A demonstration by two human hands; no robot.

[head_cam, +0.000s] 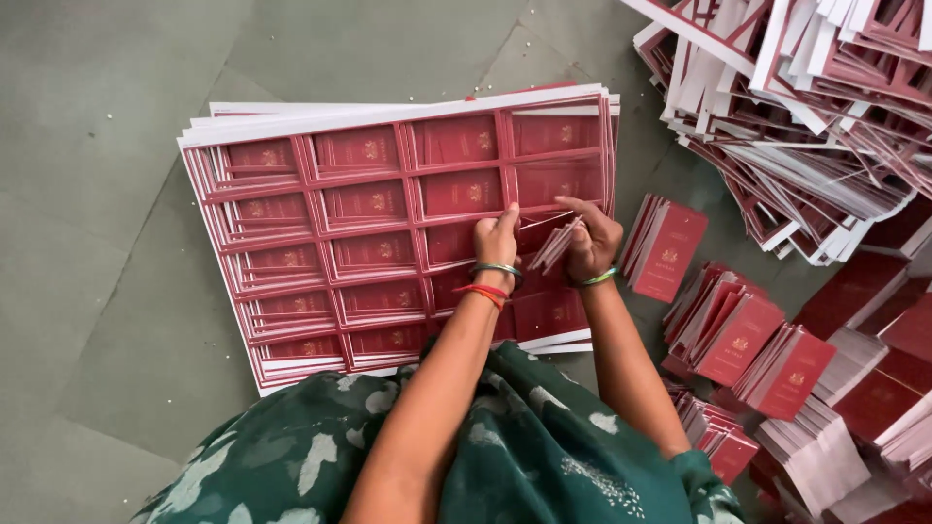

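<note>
**Looks like a print finishing workshop, floor-level setup**

Pretty sure it's a small print or bindery shop: big stack of uncut red printed sheets [388, 233] on a bare grey floor [87, 291], heaps of trimmed offcut strips [815, 126], and bundles of cut red cards [757, 349] piled around.

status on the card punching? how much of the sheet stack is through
Done: small piles of loose red cards sit at the right, with stripped frame scrap heaped behind. In hand: the right hand holds a few cards in its grip; the left hand presses the top sheet. Left: most cards on that sheet remain unpunched, and a stack lies under it; depth unclear.
</note>
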